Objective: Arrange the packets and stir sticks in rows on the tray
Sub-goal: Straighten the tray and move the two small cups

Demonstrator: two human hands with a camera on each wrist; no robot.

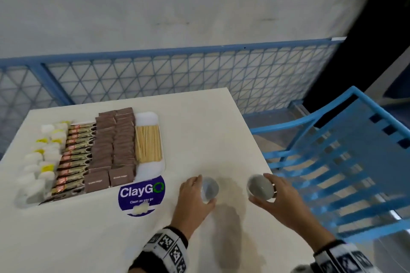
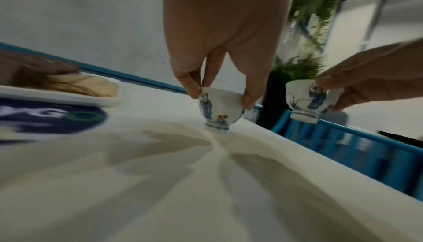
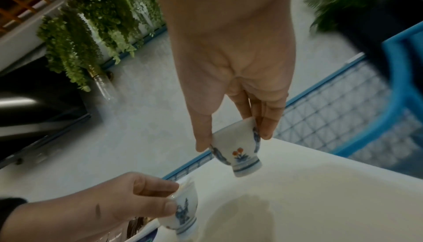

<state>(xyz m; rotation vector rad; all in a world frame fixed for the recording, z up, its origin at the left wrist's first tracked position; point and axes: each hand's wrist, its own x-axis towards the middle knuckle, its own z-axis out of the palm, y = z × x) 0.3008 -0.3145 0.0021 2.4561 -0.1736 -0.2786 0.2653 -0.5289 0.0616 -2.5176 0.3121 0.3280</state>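
A white tray (image 1: 148, 118) at the table's left holds rows of white creamer cups (image 1: 44, 157), gold-and-black packets (image 1: 75, 155), brown packets (image 1: 115, 139) and wooden stir sticks (image 1: 148, 143). Both hands are to the right of the tray, away from it. My left hand (image 1: 195, 193) pinches a small painted porcelain cup (image 2: 218, 110) by the rim, just above the table. My right hand (image 1: 277, 197) grips a matching cup (image 3: 238, 153), tilted, near the table's right edge.
A round blue ClayGo sticker (image 1: 142, 193) lies in front of the tray, with a small white scrap (image 1: 139, 208) on it. A blue slatted chair (image 1: 343, 162) stands beyond the table's right edge. A blue mesh railing (image 1: 177, 73) runs behind the table.
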